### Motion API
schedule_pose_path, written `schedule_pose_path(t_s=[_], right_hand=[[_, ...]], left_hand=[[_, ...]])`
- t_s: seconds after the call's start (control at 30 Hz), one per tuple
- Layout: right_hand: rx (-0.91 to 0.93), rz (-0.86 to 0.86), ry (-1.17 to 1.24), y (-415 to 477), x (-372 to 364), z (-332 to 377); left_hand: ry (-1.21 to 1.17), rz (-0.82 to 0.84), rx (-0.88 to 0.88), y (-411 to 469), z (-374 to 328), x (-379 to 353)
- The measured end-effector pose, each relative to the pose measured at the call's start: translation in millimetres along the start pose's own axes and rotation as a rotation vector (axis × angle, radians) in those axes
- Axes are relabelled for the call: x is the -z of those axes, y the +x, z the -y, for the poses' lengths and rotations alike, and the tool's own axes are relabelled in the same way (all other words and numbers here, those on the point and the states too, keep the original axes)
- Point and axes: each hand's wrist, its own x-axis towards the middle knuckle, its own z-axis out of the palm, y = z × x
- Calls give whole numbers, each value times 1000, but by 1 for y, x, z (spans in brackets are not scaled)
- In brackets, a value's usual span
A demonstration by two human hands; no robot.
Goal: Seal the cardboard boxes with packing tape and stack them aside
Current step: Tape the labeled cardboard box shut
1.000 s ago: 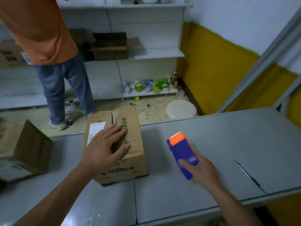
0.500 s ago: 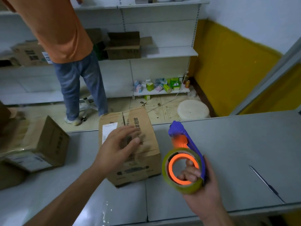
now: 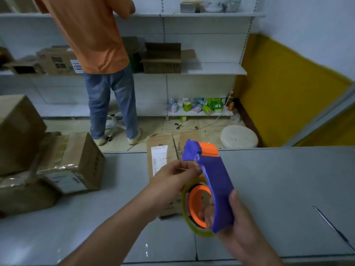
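A brown cardboard box (image 3: 163, 144) with a white label stands on the grey table (image 3: 278, 179), mostly hidden behind my hands. My right hand (image 3: 236, 221) grips a purple and orange tape dispenser (image 3: 213, 175) holding a roll of clear tape (image 3: 187, 214), raised above the box. My left hand (image 3: 172, 177) is lifted off the box, its fingertips pinching at the tape end beside the dispenser's head.
Several sealed cardboard boxes (image 3: 71, 162) lie piled on the table's left. A thin knife or pen (image 3: 330, 225) lies at the right. Beyond the table a person in an orange shirt (image 3: 96, 35) stands at white shelves (image 3: 211, 68). A white round lid (image 3: 239, 139) sits on the floor.
My left hand lifted off the box top and came to the dispenser's head. My right hand raised and turned the dispenser upright over the box. The view tilted up.
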Motion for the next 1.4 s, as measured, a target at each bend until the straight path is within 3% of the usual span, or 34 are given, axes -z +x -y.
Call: schedule_pose_path(t_s=[0.1, 0.27, 0.43, 0.57, 0.73, 1.03, 1.27, 1.4], right_hand=[[25, 13, -127, -1, -11, -10], [-99, -61, -167, -10, -22, -31], [-121, -72, -257, -17, -22, -33], [-163, -24, -410, -17, -25, -12], [-190, 89, -679, -8, -23, 18], [-294, 167, -932, -4, -10, 65], [-476, 262, -1182, 10, 0, 111], [-597, 315, -1283, 25, 9, 138]], left_hand=[[6, -23, -23, -5, 4, 13], [-15, -124, -93, -11, 20, 35], [-74, -84, -45, -10, 31, 54], [-182, -51, 11, -10, 33, 67], [-184, -101, -55, -3, 19, 70], [-226, -221, -141, 14, 5, 72], [-428, -413, -189, 15, 10, 61], [-411, -486, -166, 8, 12, 63]])
